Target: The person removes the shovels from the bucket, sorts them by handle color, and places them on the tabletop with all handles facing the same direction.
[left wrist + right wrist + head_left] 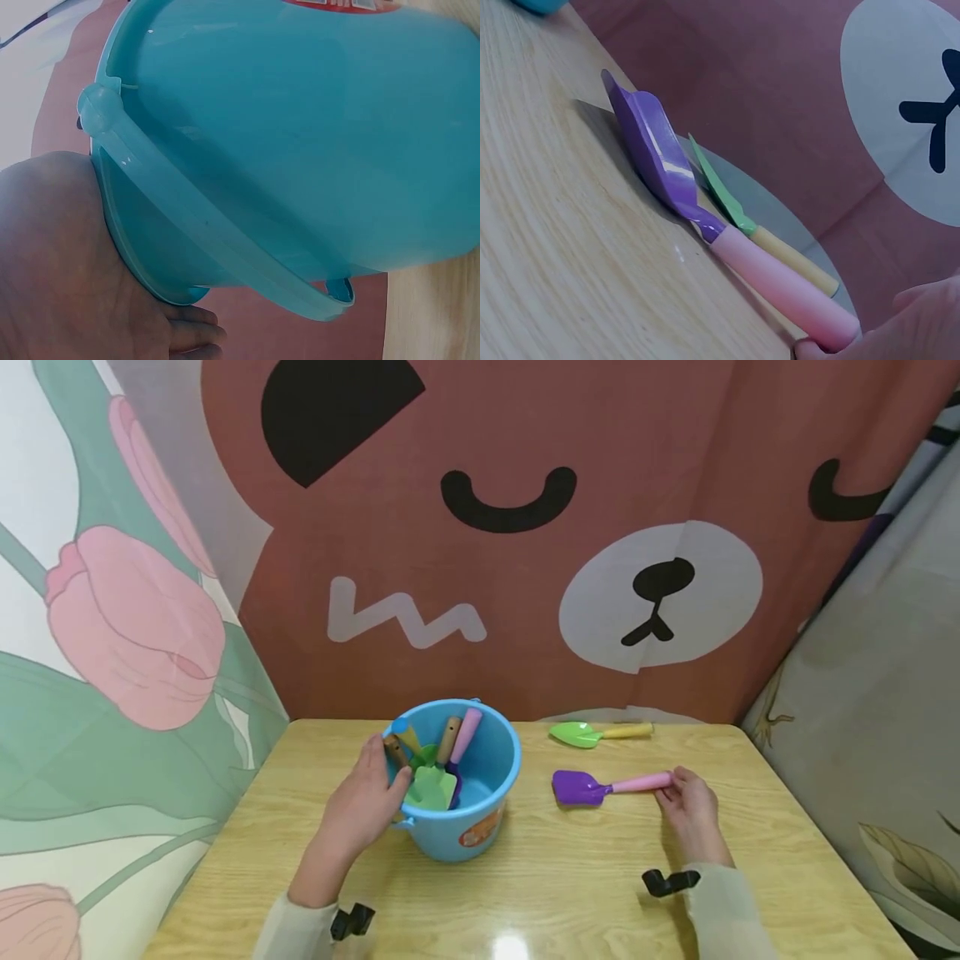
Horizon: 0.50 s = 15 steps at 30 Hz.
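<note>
My left hand (365, 800) holds the light blue bucket (457, 839) at its left rim, the thumb reaching over the edge. In the left wrist view, the palm lies against the rim of the bucket (300, 135), near its handle (202, 217). Several small garden tools stand inside, among them a green shovel (431, 789) and one with a pink handle (467, 733). My right hand (692, 810) pinches the handle end of a purple toy shovel (579, 787). Its pink handle (787, 285) shows in the right wrist view, fingertips at its end.
Behind the purple shovel lies a green trowel (576, 734) with a yellow handle, near the back edge of the wooden table (525, 877). A brown curtain with a printed bear face (517, 610) hangs behind the table. Patterned cloths hang on both sides.
</note>
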Tool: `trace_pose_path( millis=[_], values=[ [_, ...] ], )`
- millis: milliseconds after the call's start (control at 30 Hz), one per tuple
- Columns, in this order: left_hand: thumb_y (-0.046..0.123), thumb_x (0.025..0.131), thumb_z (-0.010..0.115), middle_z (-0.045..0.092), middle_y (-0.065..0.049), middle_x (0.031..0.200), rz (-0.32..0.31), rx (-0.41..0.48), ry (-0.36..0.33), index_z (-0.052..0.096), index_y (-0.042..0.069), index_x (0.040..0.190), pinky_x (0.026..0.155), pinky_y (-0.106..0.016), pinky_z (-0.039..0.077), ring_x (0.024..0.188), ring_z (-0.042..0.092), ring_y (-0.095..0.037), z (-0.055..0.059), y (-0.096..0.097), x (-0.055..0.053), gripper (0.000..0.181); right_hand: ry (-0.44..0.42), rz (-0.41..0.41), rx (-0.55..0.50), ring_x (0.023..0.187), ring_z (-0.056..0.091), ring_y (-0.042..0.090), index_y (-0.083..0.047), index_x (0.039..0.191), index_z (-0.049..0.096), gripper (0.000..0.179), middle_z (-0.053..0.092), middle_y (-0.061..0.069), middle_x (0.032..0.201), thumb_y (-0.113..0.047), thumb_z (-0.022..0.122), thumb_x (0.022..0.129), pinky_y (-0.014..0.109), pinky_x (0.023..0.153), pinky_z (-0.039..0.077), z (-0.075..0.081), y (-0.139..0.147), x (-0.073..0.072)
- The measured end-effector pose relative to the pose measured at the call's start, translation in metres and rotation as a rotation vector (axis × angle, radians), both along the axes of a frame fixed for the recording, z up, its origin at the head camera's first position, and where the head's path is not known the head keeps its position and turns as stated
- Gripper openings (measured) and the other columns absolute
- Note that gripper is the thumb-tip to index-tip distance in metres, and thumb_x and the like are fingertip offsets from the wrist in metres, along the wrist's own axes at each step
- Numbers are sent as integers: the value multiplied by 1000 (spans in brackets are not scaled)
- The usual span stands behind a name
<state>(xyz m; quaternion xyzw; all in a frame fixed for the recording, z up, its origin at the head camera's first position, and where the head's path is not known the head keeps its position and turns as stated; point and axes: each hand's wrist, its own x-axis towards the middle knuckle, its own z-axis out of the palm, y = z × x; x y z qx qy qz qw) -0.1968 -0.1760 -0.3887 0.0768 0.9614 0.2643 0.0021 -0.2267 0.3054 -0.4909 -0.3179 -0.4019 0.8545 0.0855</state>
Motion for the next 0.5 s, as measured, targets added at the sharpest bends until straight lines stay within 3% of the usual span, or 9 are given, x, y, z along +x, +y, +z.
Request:
trace_pose_path(
  millis=[300,400,500],
  values=[
    [48,106,38,10,-28,166,1,-3,2,4,-8,159,116,-63,28,152,17,-44,-1,-1,1,85,-13,-23,33,150,24,15,-14,163,14,60,15,6,168,-18,36,108,29,123,19,4,5,2],
    [48,106,39,10,-28,166,1,-1,6,4,-8,159,116,-63,28,152,18,-44,-1,-1,1,85,-18,-36,19,144,33,16,-17,164,16,60,22,4,165,-18,38,108,29,122,24,8,7,5],
    [49,106,39,11,-28,166,2,2,6,5,-8,159,117,-62,28,152,17,-43,1,0,1,85,-28,-56,30,126,47,12,-18,163,19,60,37,2,152,-17,40,107,29,118,31,13,8,8]
  ],
)
